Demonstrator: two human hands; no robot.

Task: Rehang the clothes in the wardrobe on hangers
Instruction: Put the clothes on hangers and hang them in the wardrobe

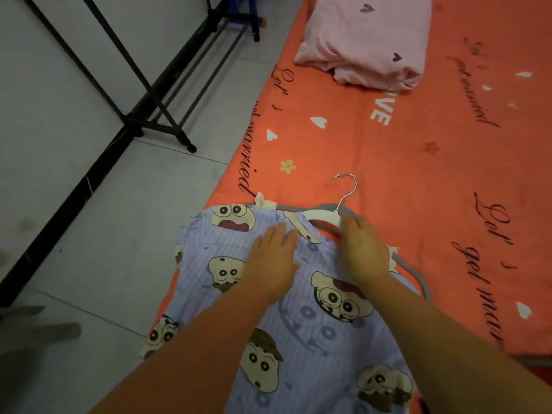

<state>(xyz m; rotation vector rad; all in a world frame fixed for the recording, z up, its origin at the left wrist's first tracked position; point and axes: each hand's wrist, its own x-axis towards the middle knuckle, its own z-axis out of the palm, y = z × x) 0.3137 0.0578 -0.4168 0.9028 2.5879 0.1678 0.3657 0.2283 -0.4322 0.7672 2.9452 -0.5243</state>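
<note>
A person leans over a lavender cartoon-print top [298,339] spread flat on an orange bedsheet [418,162], its collar end lying over a grey hanger [324,216] whose metal hook points away up the bed. The left hand [273,261] presses on the fabric just below the collar, fingers straight and close together. The right hand [363,252] sits at the hanger's white neck, fingers bent down over it; whether they pinch it cannot be told. A pink pillow [367,40] lies farther up the bed, and a black clothes rack [155,115] stands on the tiled floor [134,219] alongside.
</note>
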